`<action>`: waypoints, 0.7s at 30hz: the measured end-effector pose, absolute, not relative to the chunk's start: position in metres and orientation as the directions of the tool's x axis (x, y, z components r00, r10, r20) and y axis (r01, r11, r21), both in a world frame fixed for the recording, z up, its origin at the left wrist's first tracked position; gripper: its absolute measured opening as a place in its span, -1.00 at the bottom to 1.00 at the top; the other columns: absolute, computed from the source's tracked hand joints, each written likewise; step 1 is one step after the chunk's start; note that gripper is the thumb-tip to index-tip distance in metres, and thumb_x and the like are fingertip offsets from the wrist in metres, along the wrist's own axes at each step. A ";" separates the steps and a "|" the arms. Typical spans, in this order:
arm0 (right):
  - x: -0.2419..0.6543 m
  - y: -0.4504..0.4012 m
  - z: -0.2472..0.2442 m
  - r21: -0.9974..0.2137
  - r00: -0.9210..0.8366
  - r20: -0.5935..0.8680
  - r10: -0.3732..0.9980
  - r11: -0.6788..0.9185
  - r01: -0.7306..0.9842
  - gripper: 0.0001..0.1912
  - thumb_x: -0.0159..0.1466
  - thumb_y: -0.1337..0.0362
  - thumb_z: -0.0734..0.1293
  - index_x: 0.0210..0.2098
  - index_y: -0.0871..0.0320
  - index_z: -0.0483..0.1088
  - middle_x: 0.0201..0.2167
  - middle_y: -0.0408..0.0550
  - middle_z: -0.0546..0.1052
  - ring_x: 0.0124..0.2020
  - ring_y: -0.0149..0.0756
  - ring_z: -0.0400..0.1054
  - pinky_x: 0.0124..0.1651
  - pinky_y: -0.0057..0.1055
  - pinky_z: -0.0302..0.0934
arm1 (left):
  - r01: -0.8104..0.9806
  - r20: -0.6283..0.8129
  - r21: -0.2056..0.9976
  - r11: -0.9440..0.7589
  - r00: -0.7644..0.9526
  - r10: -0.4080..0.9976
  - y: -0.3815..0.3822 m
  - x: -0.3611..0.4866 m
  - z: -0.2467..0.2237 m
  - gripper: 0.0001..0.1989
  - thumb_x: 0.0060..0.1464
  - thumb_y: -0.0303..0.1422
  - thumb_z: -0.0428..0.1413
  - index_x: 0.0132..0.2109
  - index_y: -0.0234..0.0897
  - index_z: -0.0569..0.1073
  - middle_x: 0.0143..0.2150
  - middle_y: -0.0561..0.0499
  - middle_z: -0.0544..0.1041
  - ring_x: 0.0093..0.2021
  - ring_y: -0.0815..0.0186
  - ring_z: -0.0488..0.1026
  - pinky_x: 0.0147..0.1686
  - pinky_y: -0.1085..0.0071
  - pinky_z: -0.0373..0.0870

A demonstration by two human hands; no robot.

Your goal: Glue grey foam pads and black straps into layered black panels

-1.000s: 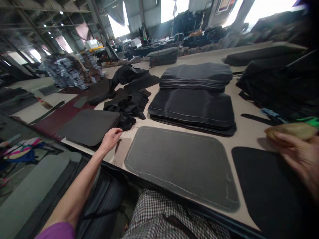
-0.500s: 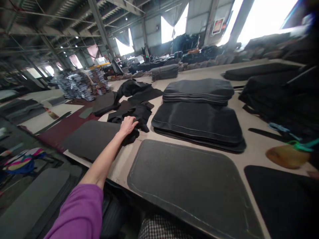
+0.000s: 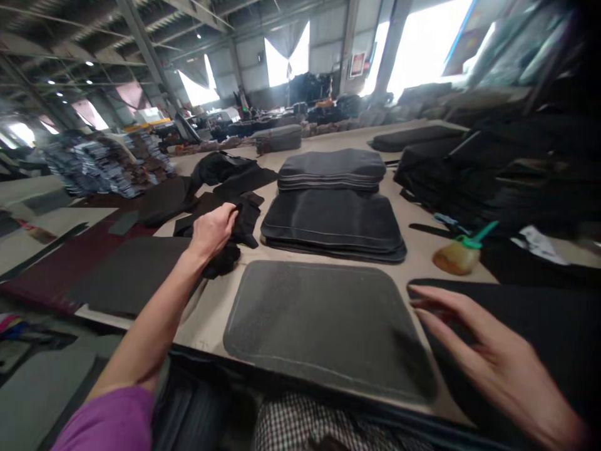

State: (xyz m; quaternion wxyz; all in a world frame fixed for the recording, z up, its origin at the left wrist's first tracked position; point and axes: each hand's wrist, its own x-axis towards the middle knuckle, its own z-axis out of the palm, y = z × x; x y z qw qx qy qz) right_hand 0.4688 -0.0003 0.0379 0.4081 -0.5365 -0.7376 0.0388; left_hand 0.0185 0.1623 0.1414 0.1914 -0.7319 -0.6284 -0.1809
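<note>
My left hand (image 3: 213, 233) is closed above a heap of crumpled black cloth scraps (image 3: 246, 222), its fingertips pressed together; what they hold, if anything, is hidden by the hand. At the right, my right hand (image 3: 491, 360) hovers over or rests on a black sheet (image 3: 539, 313), with its fingers apart and nothing between them. Between the hands lies a dark grey panel (image 3: 323, 326) with rounded corners and a pale line along its edge. Its right end is close to my right fingertips.
Behind the grey panel stand a stack of black panels (image 3: 331, 219) and a greyer stack (image 3: 331, 169). A squat bottle of amber liquid (image 3: 457, 255) with a green nozzle is at the right. A dark sheet (image 3: 129, 269) lies left, and bundled piles (image 3: 106, 160) stand farther back.
My left hand has gone from loosely spread on the black scraps to closed. My right hand has come into view at the right. The view has turned to the right.
</note>
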 end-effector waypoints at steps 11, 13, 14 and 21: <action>0.354 -0.078 0.079 -0.759 -0.522 0.502 0.689 0.641 0.115 -0.45 0.41 0.16 0.39 0.30 0.19 0.23 0.10 0.08 0.54 0.09 -0.21 0.46 0.17 -0.34 0.35 | 0.402 0.202 0.358 -0.843 0.848 0.490 -0.047 0.114 0.172 -0.74 0.36 -0.39 0.06 0.14 -0.10 0.42 -0.20 0.07 0.66 -0.27 0.38 0.60 -0.24 0.50 0.46; 0.361 -0.090 0.069 -0.929 -0.556 0.268 0.787 0.363 0.066 -0.76 0.43 0.22 0.34 0.05 0.15 0.44 -0.14 -0.08 0.61 -0.17 -0.33 0.54 -0.08 -0.48 0.40 | 0.411 0.176 0.501 -0.762 0.813 0.555 -0.037 0.120 0.170 -0.77 0.35 -0.40 0.07 0.09 -0.08 0.45 -0.27 0.12 0.65 -0.32 0.42 0.59 -0.26 0.54 0.45; 0.365 -0.096 0.063 -0.974 -0.558 0.146 0.817 0.218 0.064 -0.83 0.46 0.22 0.31 -0.06 0.14 0.49 -0.22 -0.11 0.61 -0.25 -0.35 0.54 -0.15 -0.50 0.40 | 0.434 0.149 0.576 -0.693 0.778 0.611 -0.026 0.123 0.168 -0.81 0.35 -0.39 0.08 0.05 -0.09 0.48 -0.31 0.13 0.64 -0.35 0.43 0.58 -0.29 0.54 0.44; 0.389 -0.130 -0.006 -0.931 -0.102 -0.357 0.928 -0.363 -0.045 -0.48 0.42 -0.13 0.25 0.18 0.07 0.28 -0.20 -0.04 0.59 -0.50 -0.31 0.52 -0.58 -0.50 0.31 | 0.486 -0.167 0.867 -0.112 0.494 0.853 0.084 0.156 0.086 -0.69 0.22 -0.09 0.21 -0.19 -0.27 0.48 -0.52 0.06 0.58 -0.55 0.41 0.41 -0.52 0.52 0.24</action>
